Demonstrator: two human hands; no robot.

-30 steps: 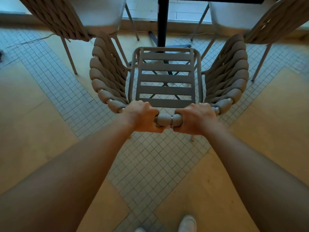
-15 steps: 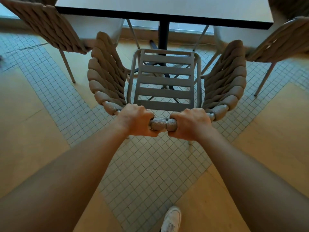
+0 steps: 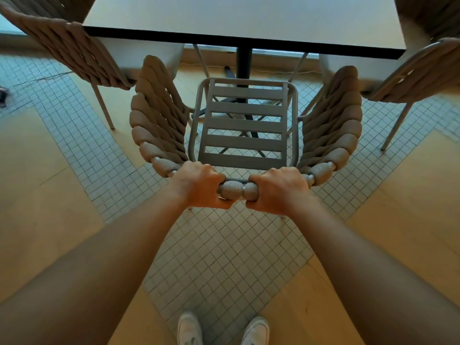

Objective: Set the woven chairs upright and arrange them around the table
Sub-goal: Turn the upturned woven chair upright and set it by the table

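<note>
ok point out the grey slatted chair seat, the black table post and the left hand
grey slatted chair seat (image 3: pixel 245 125), head view, on a middle slat
black table post (image 3: pixel 244 63), head view, on its shaft under the tabletop
left hand (image 3: pixel 199 186), head view, on its back

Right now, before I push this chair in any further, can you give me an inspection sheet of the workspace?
Surface: table top bare in the part in view; floor of small tiles between plain panels.
Job's things: middle chair upright, facing the table, slatted seat near the table edge; left chair and right chair upright at the table's sides.
Clutter: small dark object at the far left floor edge, unclear what.
Grippers: left hand and right hand both closed on the middle chair's back rail.
Cables: thin cable on the floor, left of the table.
Surroundings: table post ahead of the seat; two white shoes behind the chair.
</note>
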